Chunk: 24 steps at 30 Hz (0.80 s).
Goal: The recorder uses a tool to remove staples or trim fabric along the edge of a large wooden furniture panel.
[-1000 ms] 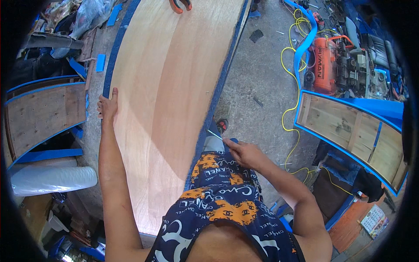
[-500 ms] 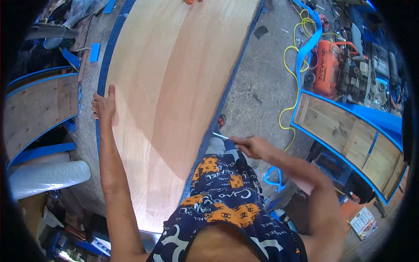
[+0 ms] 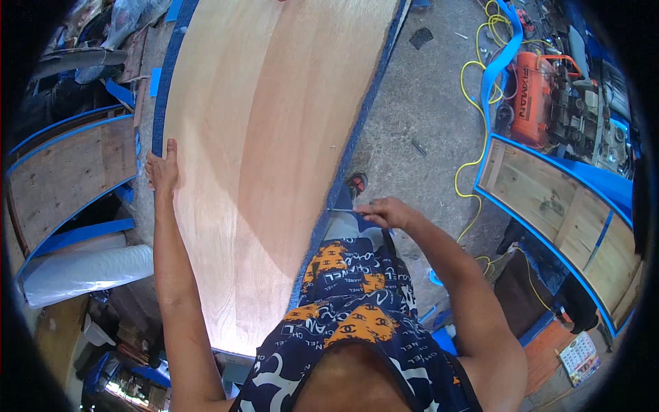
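Note:
A long plywood panel (image 3: 274, 137) with dark blue fabric along its sides stretches away in front of me. My left hand (image 3: 162, 168) grips its left edge, thumb on top and fingers over the fabric strip (image 3: 162, 103). Low on the opposite side, my right hand (image 3: 386, 211) is closed around a slim silver tool (image 3: 341, 210) whose exact kind I cannot make out. The tool points left, with its tip at the blue fabric edging (image 3: 321, 218) beside my lap. Whether the tip presses into the fabric cannot be told.
An orange compressor (image 3: 532, 99) stands at the right, with a yellow hose (image 3: 461, 165) looping over the concrete floor (image 3: 405, 103). Blue-edged wooden frames lean at the right (image 3: 549, 206) and left (image 3: 75, 158). A plastic-wrapped roll (image 3: 89, 275) lies at the left.
My right hand has moved slightly left and up, bringing the tool's tip onto the panel's fabric edge. My left hand keeps its hold. The whole view has shifted a little.

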### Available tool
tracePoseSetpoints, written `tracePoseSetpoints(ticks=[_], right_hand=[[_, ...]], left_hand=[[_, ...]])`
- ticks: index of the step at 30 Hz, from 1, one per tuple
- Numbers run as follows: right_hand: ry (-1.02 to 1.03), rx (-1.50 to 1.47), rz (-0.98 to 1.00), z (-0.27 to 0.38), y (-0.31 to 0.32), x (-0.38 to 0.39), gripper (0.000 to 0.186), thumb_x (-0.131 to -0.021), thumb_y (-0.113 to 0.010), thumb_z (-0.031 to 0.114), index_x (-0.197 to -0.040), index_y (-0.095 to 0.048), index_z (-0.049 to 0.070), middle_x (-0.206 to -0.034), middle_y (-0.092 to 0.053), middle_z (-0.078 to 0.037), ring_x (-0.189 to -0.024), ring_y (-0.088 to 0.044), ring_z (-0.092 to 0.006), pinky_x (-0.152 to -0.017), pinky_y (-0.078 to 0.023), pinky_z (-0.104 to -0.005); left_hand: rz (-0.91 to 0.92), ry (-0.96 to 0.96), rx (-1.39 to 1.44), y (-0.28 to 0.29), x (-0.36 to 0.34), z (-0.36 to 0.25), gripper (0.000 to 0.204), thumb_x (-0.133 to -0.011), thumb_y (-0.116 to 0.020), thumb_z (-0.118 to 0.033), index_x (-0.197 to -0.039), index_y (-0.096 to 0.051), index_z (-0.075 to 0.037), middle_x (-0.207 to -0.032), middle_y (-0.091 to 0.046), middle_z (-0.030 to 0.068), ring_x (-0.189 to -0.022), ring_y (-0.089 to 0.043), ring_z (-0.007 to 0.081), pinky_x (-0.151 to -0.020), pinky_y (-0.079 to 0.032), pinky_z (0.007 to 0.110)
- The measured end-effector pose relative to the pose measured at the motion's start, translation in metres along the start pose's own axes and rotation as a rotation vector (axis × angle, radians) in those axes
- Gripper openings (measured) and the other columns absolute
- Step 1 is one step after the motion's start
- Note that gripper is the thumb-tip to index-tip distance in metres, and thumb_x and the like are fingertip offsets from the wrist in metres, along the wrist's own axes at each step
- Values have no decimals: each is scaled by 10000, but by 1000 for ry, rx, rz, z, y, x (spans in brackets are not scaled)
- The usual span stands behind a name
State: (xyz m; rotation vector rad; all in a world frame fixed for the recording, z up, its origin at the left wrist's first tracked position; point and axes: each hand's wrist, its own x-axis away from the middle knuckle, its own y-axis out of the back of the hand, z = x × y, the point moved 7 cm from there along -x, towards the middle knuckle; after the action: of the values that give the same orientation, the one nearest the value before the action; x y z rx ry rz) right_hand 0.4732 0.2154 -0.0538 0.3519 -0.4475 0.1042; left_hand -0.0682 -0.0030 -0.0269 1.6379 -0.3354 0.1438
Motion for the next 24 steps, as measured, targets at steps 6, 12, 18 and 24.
tracePoseSetpoints(ticks=[6, 12, 18, 24], right_hand=[[63, 91, -75, -10, -9, -26, 370, -943, -551, 317, -1304, -528, 239, -917, -591, -156, -891, -590, -352, -770, -466, -465], [-195, -35, -46, 26, -8, 28, 399, -958, -512, 373, -1320, -510, 204, -948, -664, -194, -888, -650, -366, -748, -501, -481], [-542, -296, -133, 65, -3, 79, 462, -939, -508, 284, -1382, -426, 177, -927, -667, -201, -867, -656, -400, -776, -504, -484], [-312, -94, -158, 104, -12, 80, 477, -970, -465, 278, -1438, -389, 220, -1031, -629, -193, -914, -631, -384, -807, -500, -468]], left_hand=[[-5, -17, 19, 4, 6, -6, 1152, -727, -439, -874, -1458, -269, -1, -1475, -289, 295, -1386, -239, 456, -1084, -161, 659], [16, -25, 14, -4, -4, 4, 1139, -733, -458, -859, -1457, -272, 0, -1493, -281, 276, -1391, -233, 450, -1095, -150, 648], [-2, -196, 145, 5, 14, 9, 1118, -744, -489, -830, -1461, -275, 1, -1486, -298, 270, -1392, -250, 423, -1102, -167, 618], [-133, 4, 21, 16, 58, 45, 1153, -692, -494, -873, -1492, -254, -78, -1520, -246, 251, -1416, -212, 405, -1115, -145, 588]])
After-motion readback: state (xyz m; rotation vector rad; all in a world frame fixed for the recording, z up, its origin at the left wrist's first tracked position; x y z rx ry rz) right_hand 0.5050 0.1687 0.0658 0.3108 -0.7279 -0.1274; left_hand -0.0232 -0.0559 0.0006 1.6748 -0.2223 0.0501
